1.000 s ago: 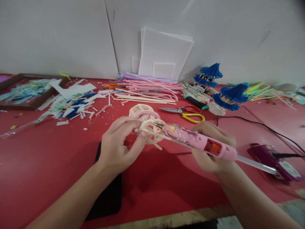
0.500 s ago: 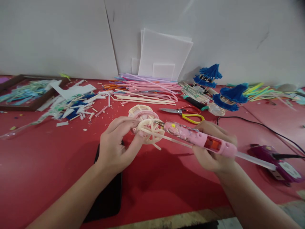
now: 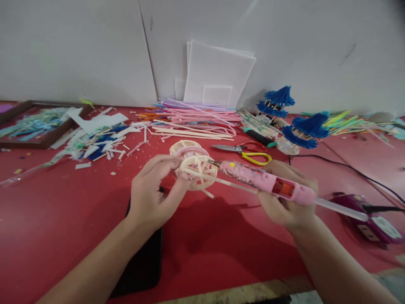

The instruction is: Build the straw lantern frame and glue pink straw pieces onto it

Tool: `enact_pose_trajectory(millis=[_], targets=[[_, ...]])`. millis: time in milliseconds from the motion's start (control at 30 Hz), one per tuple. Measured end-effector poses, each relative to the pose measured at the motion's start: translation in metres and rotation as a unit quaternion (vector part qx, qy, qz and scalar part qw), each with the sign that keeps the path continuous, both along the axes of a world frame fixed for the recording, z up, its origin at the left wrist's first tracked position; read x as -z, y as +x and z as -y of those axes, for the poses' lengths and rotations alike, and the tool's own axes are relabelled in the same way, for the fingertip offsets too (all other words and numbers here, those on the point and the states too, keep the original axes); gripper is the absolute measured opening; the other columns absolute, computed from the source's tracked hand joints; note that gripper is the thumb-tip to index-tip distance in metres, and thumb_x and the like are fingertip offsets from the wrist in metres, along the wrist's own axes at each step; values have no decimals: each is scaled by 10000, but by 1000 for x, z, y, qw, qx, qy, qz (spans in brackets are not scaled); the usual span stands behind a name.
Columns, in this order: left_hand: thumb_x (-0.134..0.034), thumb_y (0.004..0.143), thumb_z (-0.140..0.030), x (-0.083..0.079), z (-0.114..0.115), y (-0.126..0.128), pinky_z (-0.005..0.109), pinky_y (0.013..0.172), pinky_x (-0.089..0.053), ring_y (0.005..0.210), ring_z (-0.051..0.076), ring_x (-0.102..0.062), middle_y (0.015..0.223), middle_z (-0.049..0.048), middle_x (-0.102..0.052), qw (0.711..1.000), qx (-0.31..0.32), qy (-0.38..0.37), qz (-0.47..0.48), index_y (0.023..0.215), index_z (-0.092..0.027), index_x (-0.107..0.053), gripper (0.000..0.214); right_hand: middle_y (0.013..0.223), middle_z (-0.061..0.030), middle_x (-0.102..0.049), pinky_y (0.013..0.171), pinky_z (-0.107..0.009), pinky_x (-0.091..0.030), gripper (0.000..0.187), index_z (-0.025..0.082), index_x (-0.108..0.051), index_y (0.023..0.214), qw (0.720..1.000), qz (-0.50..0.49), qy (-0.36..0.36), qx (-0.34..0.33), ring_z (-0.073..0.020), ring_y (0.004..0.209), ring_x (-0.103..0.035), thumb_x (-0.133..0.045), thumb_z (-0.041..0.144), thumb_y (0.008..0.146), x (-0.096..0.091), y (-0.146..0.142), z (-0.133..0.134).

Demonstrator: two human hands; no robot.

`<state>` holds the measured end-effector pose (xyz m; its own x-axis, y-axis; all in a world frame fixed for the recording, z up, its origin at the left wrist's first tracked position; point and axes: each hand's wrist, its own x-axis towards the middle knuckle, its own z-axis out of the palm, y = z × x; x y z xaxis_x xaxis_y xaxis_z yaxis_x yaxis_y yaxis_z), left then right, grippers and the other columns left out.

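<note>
Between the thumb and fingers of my left hand (image 3: 158, 190) is a small openwork model (image 3: 200, 172) made of cream sticks, with a spoked wheel-like round facing me and a pink band behind. A loose stick end pokes out at its lower right. My right hand (image 3: 287, 198) is closed around a pink hot glue gun (image 3: 253, 175), whose metal nozzle points left at the rim of the round. A clear glue stick (image 3: 343, 209) sticks out of the gun's back. Below the gun, a thin pale stick (image 3: 237, 185) runs from the model toward my right fingers.
Behind the hands lie scissors (image 3: 256, 157), a bundle of pink and cream sticks (image 3: 202, 118) and two blue-roofed models (image 3: 305, 128). White and blue scraps (image 3: 104, 141) are at left. A dark phone (image 3: 142, 266) lies under my left forearm; a purple power strip (image 3: 370, 221) with a black cable is right.
The glue gun has shifted slightly right, its nozzle now near the round's right rim. My left hand and the model have moved a little left.
</note>
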<state>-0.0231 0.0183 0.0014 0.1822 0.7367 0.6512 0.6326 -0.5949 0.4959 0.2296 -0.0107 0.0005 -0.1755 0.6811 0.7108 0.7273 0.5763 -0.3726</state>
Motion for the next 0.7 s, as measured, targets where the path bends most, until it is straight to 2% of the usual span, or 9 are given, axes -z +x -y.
enact_pose_trajectory(millis=[367, 500, 633, 700], targets=[[-545, 861, -222, 1, -2, -1, 342, 784, -548, 859, 200, -670, 935, 64, -696, 1000, -12, 7, 7, 861, -186, -626, 88, 585, 39, -391, 468, -266, -243, 182, 218, -403, 647, 1000, 4, 2, 2, -102, 492, -336, -541, 103, 681, -1, 1, -1], [-546, 865, -230, 2, -2, -1, 324, 779, -547, 857, 196, -665, 923, 64, -687, 1000, -9, -11, 19, 867, -184, -641, 106, 579, 32, -415, 453, -268, -277, 166, 228, -430, 668, 1000, 24, 3, -4, -115, 486, -361, -539, 104, 686, -5, 3, -2], [-558, 862, -226, 4, -4, -2, 283, 730, -551, 823, 162, -654, 917, 37, -677, 998, -10, -26, 53, 868, -195, -639, 87, 624, 8, -540, 460, -259, -371, 125, 230, -528, 780, 998, 51, -4, -39, -132, 501, -484, -545, 142, 693, -13, 19, -7], [-557, 862, -209, 5, -5, -3, 260, 708, -553, 828, 150, -651, 922, 21, -679, 997, -11, -34, 71, 874, -202, -638, 82, 734, -25, -643, 514, -267, -439, 194, 221, -584, 904, 997, 74, -24, -29, -158, 580, -592, -553, 183, 716, -13, 32, -12]])
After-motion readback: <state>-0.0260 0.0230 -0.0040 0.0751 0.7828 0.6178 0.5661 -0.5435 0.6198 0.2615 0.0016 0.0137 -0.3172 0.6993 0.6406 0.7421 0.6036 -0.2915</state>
